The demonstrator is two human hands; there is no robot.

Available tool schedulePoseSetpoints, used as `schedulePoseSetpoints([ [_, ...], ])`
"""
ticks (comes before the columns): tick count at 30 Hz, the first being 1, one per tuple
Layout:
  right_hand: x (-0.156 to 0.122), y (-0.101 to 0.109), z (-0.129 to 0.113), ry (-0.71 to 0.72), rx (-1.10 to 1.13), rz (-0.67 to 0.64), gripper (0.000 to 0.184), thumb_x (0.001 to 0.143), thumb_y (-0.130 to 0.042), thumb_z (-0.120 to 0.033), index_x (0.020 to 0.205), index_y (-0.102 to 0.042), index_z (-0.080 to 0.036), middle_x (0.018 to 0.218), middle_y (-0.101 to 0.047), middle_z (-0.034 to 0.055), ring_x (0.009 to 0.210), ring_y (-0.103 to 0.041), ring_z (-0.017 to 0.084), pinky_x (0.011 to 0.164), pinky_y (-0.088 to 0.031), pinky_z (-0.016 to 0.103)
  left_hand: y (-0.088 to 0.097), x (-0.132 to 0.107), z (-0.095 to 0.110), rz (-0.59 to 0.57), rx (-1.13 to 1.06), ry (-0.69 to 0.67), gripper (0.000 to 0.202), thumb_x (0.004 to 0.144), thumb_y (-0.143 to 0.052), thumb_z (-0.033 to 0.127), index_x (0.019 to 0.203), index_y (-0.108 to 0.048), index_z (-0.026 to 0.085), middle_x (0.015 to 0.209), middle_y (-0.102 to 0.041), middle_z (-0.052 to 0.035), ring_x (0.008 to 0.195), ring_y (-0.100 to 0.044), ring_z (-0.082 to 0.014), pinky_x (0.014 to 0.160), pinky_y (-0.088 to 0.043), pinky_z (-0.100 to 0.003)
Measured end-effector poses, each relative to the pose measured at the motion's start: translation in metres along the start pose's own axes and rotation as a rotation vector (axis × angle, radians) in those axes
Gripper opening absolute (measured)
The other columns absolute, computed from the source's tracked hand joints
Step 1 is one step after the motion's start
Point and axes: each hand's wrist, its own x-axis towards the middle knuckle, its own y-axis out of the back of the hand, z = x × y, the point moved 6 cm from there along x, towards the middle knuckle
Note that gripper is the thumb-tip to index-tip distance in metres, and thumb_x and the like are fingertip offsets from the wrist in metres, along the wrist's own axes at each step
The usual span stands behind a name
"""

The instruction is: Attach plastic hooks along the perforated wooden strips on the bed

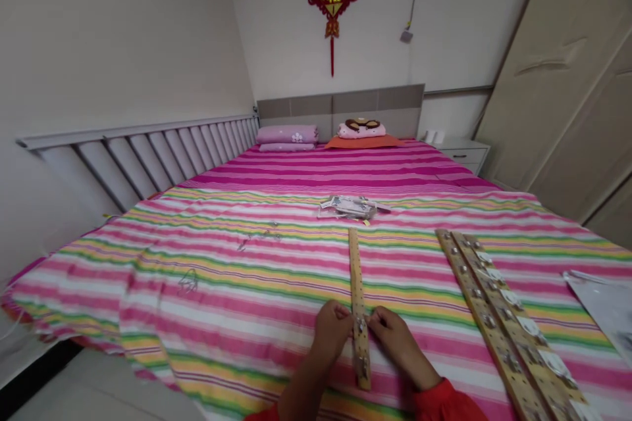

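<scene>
A narrow wooden strip (356, 283) with holes lies on the striped bedspread (222, 276), running away from me. My left hand (332, 334) and my right hand (397, 341) meet at its near part, fingers pinched on a small metal clip (361, 325) on the strip. A second metal clip (364, 363) sits nearer the strip's close end. Both hands are closed in a pinch.
Two longer wooden strips (498, 319) fitted with several metal clips lie at the right. A plastic bag of small parts (350, 208) rests mid-bed. A grey sheet (605, 306) lies at the far right. Pillows (289, 137) sit at the headboard, a wardrobe (567, 92) stands right.
</scene>
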Motion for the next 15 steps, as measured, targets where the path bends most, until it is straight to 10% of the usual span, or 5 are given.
schedulePoseSetpoints([
  [6,-0.004,-0.003,0.016,-0.119,0.306,-0.042,0.044,0.067,-0.06,-0.058,0.048,-0.042,-0.022,0.042,-0.036,-0.0069,0.041,-0.028,0.009,0.042,-0.019,0.025,0.016,0.014,0.013,-0.18,0.044,-0.029,0.01,0.057,-0.058,0.026,0.062,-0.055,0.018,0.044,-0.053,0.0037,0.041,-0.051,-0.0128,0.043,-0.037,-0.023],
  [15,-0.009,-0.006,0.025,-0.224,0.509,-0.029,0.051,0.057,-0.07,-0.064,0.051,-0.046,-0.019,0.047,-0.038,-0.0068,0.042,-0.026,0.006,0.041,-0.017,0.023,0.224,0.1,0.084,0.588,0.348,-0.348,0.022,0.071,-0.046,0.033,0.078,-0.058,0.016,0.067,-0.059,-0.0023,0.066,-0.057,-0.016,0.063,-0.045,-0.026],
])
